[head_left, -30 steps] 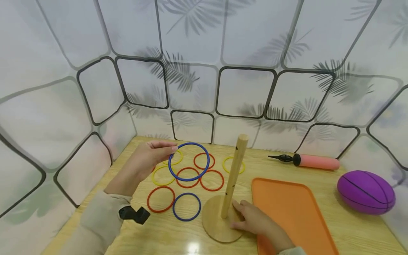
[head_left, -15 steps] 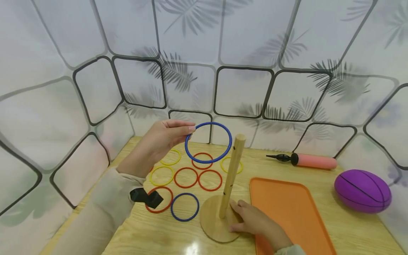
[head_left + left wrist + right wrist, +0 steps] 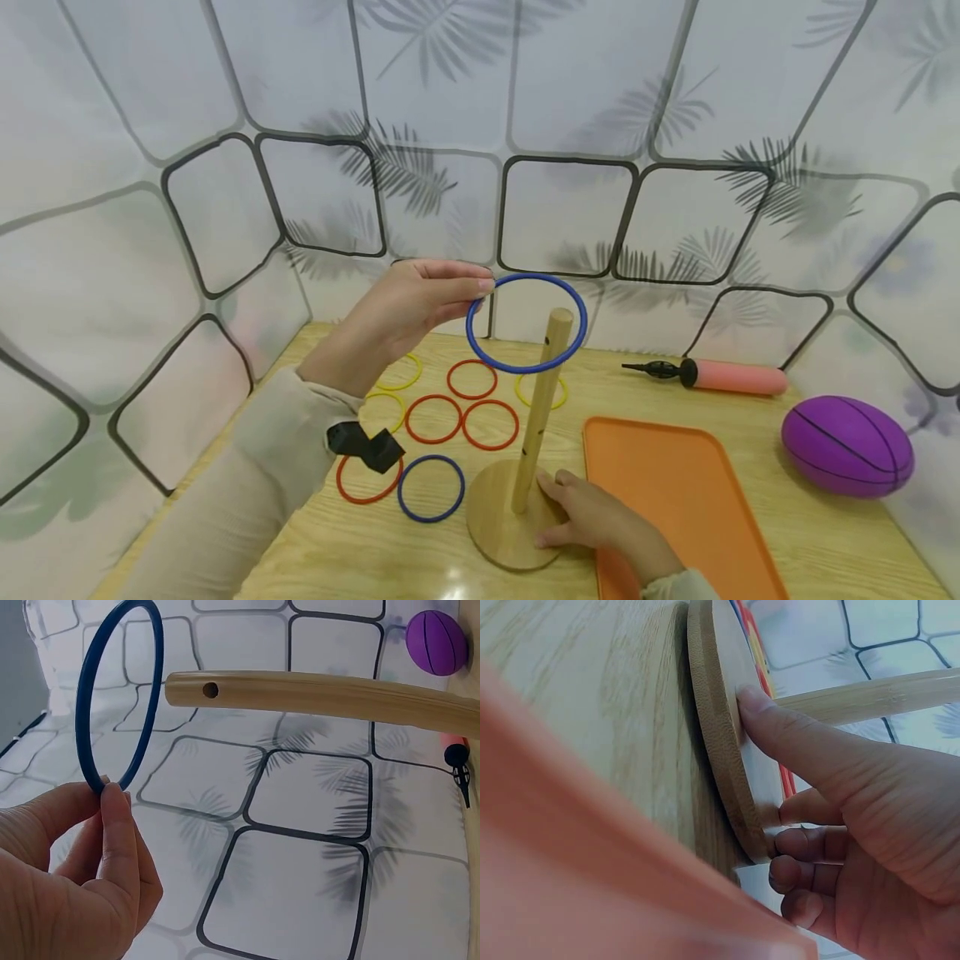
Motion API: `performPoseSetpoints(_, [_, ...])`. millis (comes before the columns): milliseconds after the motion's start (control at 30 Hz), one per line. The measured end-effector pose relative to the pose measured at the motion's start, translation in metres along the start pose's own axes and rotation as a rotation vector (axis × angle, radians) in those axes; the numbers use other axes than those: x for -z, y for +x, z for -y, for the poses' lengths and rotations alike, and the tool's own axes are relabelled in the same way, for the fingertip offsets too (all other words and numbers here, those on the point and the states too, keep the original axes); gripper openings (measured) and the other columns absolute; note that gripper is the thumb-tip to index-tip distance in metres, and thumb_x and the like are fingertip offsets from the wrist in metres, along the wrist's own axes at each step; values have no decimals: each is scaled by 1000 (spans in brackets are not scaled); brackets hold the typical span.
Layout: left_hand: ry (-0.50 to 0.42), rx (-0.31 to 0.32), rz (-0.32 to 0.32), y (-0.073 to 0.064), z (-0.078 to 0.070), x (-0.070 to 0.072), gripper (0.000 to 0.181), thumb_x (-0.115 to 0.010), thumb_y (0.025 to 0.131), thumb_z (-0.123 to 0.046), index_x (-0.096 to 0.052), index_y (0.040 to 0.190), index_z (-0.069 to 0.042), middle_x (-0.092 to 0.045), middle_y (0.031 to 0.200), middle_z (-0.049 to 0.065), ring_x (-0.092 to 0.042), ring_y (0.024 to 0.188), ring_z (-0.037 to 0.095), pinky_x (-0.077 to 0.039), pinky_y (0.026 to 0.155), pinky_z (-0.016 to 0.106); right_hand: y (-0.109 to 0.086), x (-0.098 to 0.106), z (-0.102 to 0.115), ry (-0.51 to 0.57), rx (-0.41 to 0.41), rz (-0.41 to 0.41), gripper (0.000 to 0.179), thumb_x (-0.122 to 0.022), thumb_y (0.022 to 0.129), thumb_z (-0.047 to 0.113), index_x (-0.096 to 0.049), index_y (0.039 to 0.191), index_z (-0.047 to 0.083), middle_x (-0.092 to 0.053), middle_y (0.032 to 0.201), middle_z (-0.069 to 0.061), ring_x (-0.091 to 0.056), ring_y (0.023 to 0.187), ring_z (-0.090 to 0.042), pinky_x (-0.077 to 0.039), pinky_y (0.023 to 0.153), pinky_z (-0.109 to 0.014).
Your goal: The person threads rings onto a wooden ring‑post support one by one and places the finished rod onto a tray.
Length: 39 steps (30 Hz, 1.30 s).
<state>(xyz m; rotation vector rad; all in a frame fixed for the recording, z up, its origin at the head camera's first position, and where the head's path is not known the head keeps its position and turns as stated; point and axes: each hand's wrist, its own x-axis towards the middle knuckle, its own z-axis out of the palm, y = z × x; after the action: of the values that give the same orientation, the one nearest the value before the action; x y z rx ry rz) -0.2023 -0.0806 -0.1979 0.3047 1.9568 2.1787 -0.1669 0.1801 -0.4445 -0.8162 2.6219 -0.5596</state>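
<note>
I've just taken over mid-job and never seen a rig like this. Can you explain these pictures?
No machine here: a person works with two bare hands. The wide picture comes from a camera on the head; the two close ones come from cameras on the wrists, so they look turned sideways.

The left hand pinches a blue ring by its edge, near the top of a wooden post but not around it. The right hand rests on the post's round base.

On the table lie red rings, yellow rings, another blue ring, an orange tray, a pink pump and a purple ball.
</note>
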Motion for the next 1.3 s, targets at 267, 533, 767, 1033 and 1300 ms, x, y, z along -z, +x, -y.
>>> performPoseSetpoints(267, [-12,10,35,8,3,-10,23,-67,87,-2,-66,108,5,-66,93,2,-63,87,13,-52,84,27,1,1,-1,-9,-5,15,91,-72,76,53,-39,142,-2,-53,112,-10,-53,89,-18,-48,77,-38])
performPoseSetpoints(533, [-36,48,39,12,10,-12,10,-68,85,-2,-69,95,-2,-68,94,2,-64,87,12,-52,83,26,1,2,0,-14,-24,23,93,-71,76,54,-38,143,0,-52,109,-7,-49,83,-14,-46,72,-34])
performPoseSetpoints(767, [9,68,38,13,17,-10,19,-68,86,-4,-68,104,2,-67,96,3,-63,86,13,-52,82,26,-1,2,3,-34,-19,9,91,-72,76,53,-39,142,-1,-51,107,-7,-47,80,-15,-45,69,-33])
performPoseSetpoints(1033, [26,113,35,13,31,-11,27,-68,86,-4,-65,111,5,-67,90,2,-64,82,12,-53,81,25,0,0,3,-45,-31,-3,91,-72,75,53,-40,142,-1,-52,114,-12,-53,88,-19,-48,76,-39])
performPoseSetpoints(1300, [35,118,50,11,42,-8,28,-67,87,-4,-64,113,6,-66,89,1,-63,79,11,-53,78,24,0,-1,4,-20,-49,12,92,-73,75,51,-39,142,-1,-51,110,-9,-49,83,-16,-46,72,-36])
